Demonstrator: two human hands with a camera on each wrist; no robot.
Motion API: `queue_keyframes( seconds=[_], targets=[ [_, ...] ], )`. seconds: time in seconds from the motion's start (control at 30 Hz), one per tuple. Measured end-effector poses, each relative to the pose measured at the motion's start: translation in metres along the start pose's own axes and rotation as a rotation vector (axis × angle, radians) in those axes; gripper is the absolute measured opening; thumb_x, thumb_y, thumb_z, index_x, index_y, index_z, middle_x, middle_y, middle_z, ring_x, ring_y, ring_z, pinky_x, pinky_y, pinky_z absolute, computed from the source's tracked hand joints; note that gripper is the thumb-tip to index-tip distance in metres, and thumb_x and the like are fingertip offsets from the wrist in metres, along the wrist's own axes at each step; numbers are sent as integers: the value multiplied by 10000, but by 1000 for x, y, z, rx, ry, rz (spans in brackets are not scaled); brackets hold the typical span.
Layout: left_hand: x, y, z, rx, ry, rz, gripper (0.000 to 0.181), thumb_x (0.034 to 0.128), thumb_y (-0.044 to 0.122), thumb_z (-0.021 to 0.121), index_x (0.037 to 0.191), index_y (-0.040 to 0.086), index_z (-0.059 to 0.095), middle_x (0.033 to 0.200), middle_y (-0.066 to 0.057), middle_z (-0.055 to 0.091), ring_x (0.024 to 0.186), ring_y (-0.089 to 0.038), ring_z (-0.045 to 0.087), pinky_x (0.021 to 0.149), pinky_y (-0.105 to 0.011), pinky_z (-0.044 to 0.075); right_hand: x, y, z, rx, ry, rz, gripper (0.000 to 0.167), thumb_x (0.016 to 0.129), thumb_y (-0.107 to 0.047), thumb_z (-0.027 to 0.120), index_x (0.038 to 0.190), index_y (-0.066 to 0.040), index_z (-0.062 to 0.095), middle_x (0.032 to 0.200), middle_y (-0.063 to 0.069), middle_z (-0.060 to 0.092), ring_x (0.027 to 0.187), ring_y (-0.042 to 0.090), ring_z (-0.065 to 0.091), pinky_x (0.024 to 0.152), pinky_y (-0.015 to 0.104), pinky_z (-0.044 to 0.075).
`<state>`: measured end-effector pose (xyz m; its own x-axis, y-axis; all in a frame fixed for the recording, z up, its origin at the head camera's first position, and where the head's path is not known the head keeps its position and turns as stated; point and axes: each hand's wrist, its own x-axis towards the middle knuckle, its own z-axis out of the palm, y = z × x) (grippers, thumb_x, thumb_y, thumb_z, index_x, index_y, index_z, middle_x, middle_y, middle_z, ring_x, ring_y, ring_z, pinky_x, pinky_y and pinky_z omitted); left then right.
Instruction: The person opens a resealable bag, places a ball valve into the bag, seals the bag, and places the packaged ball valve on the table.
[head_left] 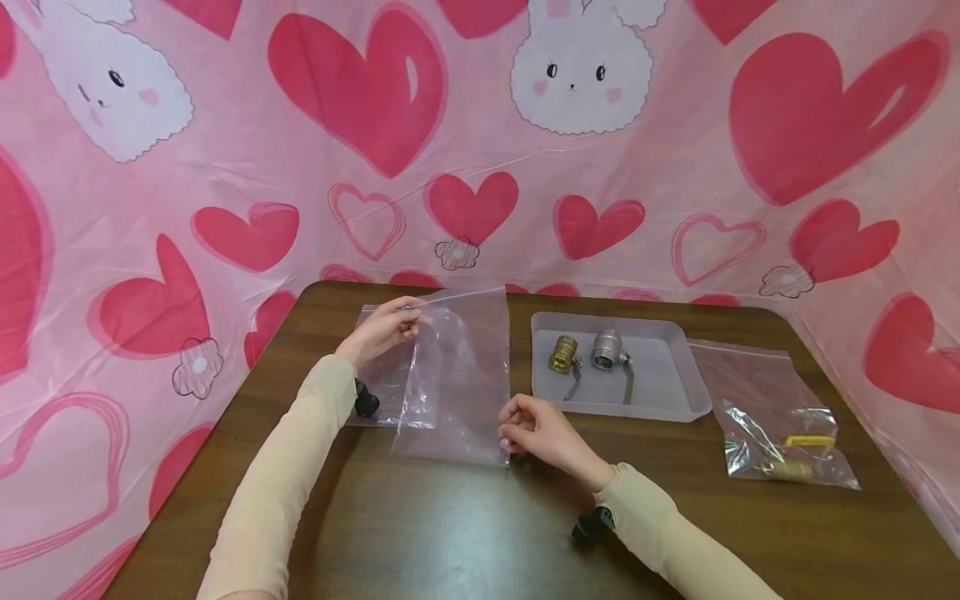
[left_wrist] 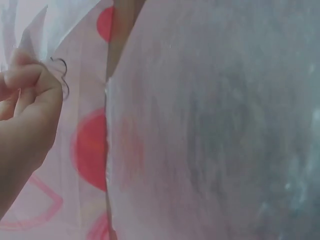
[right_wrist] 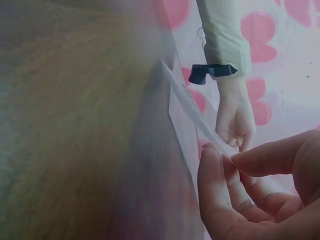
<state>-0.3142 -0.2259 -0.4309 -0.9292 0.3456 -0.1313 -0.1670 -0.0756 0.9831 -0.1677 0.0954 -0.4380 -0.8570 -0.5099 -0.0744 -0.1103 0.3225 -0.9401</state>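
Observation:
A clear plastic zip bag (head_left: 465, 392) is held up over the left part of the table. My left hand (head_left: 384, 332) pinches it near its upper left corner. The right hand (head_left: 546, 432) grips its lower right edge; in the right wrist view, thumb and fingertips pinch the bag's thin edge (right_wrist: 192, 107). Blurred film of the bag (left_wrist: 215, 130) fills most of the left wrist view, with the left hand (left_wrist: 30, 110) at the side. Another clear bag (head_left: 378, 387) lies flat on the table, partly covered by the held one.
Right of the hands, a translucent tray (head_left: 637, 410) holds a brass valve (head_left: 562, 354) and a silver valve (head_left: 607, 348), both with levers. Farther right lies a clear bag (head_left: 757, 375) containing a brass valve (head_left: 787, 471) with a yellow handle (head_left: 810, 441). A heart-patterned curtain (head_left: 480, 150) borders the table.

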Motion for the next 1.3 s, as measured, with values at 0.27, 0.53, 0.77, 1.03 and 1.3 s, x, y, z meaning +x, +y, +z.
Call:
queue_keyframes(
  seconds=[0.27, 0.53, 0.77, 1.03, 1.3],
  targets=[
    [-4, -1, 18, 48, -8, 42, 136, 1061, 174, 446, 1093, 194, 577, 871, 95, 715, 629, -58, 438, 620, -216, 311, -23, 0, -7, -17, -28, -14, 81, 960, -16, 564, 1003, 50, 582, 891, 218, 694, 729, 118, 657, 661, 306, 605],
    [-10, -6, 37, 0, -33, 102, 204, 1054, 132, 458, 1036, 225, 638, 950, 93, 742, 675, -51, 492, 654, -204, 394, -41, 9, -15, -38, -22, 0, 67, 947, -9, 578, 980, 49, 579, 852, 203, 692, 719, 107, 662, 637, 278, 601],
    [-22, -5, 52, 30, -25, 116, 159, 1036, 115, 502, 1079, 145, 652, 951, 66, 750, 707, -54, 572, 676, -186, 478, -56, 17, -20, -121, -8, 16, 34, 941, -23, 583, 939, 11, 584, 829, 134, 697, 701, 76, 648, 611, 231, 579],
    [-46, -3, 70, 57, -56, 135, 172, 1034, 107, 503, 1145, 66, 628, 961, 62, 768, 736, -64, 626, 708, -200, 542, -70, 25, -26, -206, -5, -78, 68, 930, -79, 650, 907, -49, 593, 798, 96, 694, 620, 4, 584, 502, 232, 504],
    [-69, -4, 89, 92, -69, 160, 248, 1020, 126, 541, 1214, -13, 606, 980, 63, 770, 727, -86, 625, 688, -199, 538, -80, 21, -36, -333, 45, -164, 76, 922, -132, 682, 918, -82, 626, 882, 50, 720, 738, -35, 603, 634, 194, 504]
  ],
)
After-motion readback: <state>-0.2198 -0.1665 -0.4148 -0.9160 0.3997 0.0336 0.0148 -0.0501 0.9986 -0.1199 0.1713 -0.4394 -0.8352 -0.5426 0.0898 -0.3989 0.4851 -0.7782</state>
